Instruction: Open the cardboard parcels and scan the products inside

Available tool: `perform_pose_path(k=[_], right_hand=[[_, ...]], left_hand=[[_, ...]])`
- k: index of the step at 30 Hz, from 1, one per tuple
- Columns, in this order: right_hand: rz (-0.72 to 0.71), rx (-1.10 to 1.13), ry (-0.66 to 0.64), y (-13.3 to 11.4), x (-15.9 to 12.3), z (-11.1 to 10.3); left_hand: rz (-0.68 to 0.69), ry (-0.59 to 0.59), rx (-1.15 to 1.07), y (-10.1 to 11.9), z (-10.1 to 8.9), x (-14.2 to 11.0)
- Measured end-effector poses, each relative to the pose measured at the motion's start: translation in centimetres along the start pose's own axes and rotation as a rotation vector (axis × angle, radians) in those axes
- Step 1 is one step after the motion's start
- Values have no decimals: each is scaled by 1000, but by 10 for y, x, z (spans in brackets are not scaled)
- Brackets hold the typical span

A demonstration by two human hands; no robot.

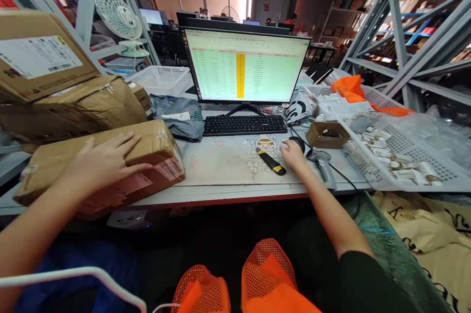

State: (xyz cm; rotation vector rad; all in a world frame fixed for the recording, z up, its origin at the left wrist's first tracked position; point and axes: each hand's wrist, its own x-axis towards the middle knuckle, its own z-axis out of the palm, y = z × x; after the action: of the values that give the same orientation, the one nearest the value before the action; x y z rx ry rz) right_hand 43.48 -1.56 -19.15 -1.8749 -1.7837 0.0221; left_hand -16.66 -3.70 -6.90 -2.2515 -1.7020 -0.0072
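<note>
My left hand (pixel 108 158) lies across the top of a long taped cardboard box (pixel 162 141) at the left of the desk, fingers spread. Pink-and-white labels show on the box's near side. My right hand (pixel 293 155) is curled at a black computer mouse (pixel 299 143), which it partly covers. Left of this hand, a black-and-yellow utility knife (pixel 271 162) lies on the printed desk mat (pixel 217 166). A grey barcode scanner (pixel 324 168) lies just to its right. Behind the mat are a black keyboard (pixel 246 125) and a monitor (pixel 246 67) showing a spreadsheet with a yellow column.
Stacked cartons (pixel 69 107) and a grey plastic parcel (pixel 178 117) crowd the left. A small open carton (pixel 327 135) and a white basket (pixel 408 156) of small packets stand at the right. A fan (pixel 118 16) hangs near the metal rack. Orange mesh (pixel 270 273) is below the desk.
</note>
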Motion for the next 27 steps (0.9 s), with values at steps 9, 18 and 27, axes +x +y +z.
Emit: perform_pose_path(k=[9,18,27], right_hand=[[-82,-35,-55,-13,38,26],[-18,34,-14,2,40,42],[18,-4,-20,5,44,41]], left_hand=[[-25,7,-4,-64,5,-14],[314,296,-488,151,14,19],[-182,201,-571,226,99,210]])
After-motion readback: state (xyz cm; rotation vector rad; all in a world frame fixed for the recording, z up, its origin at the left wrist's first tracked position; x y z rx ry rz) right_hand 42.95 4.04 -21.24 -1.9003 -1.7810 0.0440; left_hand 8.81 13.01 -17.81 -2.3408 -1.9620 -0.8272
